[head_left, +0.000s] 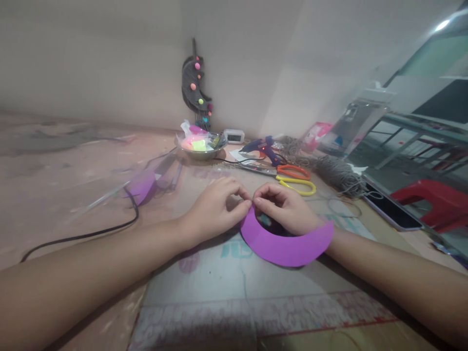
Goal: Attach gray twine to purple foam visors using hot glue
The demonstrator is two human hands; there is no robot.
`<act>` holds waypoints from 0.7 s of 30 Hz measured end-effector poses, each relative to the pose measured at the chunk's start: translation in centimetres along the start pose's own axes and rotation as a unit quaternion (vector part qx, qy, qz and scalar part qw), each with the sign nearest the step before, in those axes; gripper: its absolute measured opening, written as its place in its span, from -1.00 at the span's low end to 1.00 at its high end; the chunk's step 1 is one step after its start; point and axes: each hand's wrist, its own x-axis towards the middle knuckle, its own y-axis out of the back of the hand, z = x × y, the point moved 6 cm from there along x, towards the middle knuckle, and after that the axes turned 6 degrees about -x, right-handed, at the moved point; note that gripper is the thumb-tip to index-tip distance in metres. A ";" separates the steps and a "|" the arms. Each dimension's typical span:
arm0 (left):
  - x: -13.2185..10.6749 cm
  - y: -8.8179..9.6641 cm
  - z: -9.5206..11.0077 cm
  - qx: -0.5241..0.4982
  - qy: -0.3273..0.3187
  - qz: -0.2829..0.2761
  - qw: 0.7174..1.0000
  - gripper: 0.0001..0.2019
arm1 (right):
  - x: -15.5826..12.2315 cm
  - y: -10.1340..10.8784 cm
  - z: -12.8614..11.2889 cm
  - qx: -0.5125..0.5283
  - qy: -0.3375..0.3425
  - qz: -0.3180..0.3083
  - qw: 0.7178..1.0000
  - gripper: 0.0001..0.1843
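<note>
A curved strip of purple paper (287, 251), shaped like a crescent, is held up above a printed cardboard sheet (204, 292). My left hand (221, 204) pinches its upper left tip between thumb and forefinger. At that same tip, the thumb and curled fingers of my right hand (283, 207) are closed on the paper too. The strip's free end points right, in front of my right wrist. Beyond my hands lie scissors (296, 180) with orange and yellow handles.
A glue gun (261, 146), a metal bowl (201, 153) of colourful bits and a small digital clock (234, 136) stand at the back. Grey yarn (338, 173) and a phone (391, 207) lie right. Purple paper (142, 187) and a black cord (87, 234) lie left. A crescent ornament (193, 85) hangs behind.
</note>
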 end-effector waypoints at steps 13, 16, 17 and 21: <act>-0.1 0.3 0.3 0.016 -0.023 0.032 0.999 -0.88 | 0.0 0.5 -0.2 0.000 -0.003 0.035 0.999 -0.81; -0.1 0.1 0.2 0.015 -0.025 0.020 0.999 -0.87 | -0.1 0.3 0.0 0.019 -0.004 0.021 1.000 -0.76; 0.0 0.1 0.2 0.012 -0.025 0.019 0.999 -0.86 | -0.1 0.3 0.1 0.032 -0.004 0.016 0.999 -0.73; 0.0 0.1 0.3 0.003 -0.025 0.020 0.999 -0.87 | -0.1 0.4 0.5 0.061 -0.002 0.019 0.998 -0.58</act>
